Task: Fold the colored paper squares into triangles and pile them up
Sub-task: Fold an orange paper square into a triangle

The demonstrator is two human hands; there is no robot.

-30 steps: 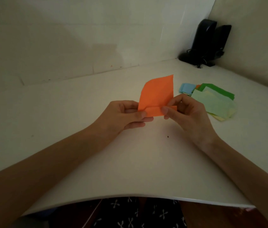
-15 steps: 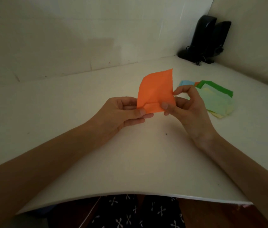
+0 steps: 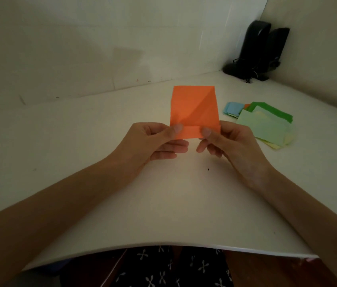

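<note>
An orange paper sheet [image 3: 193, 108] stands upright above the white table [image 3: 101, 141], flat and facing me, with a diagonal crease and a narrow strip folded up along its bottom edge. My left hand [image 3: 155, 141] pinches the bottom left corner between thumb and fingers. My right hand [image 3: 223, 141] pinches the bottom right corner the same way. A loose pile of colored paper [image 3: 265, 125], light green on top with dark green, blue, yellow and orange beneath, lies on the table to the right of my right hand.
Two black speakers [image 3: 261, 50] with cables stand in the far right corner against the walls. The table's curved front edge [image 3: 163, 245] runs across the bottom, with my patterned lap below it. A small dark speck [image 3: 208, 169] lies near my right wrist.
The orange paper, curled and turned sideways before, is now spread flat and faces me. Both hands have shifted to pinch its two bottom corners.
</note>
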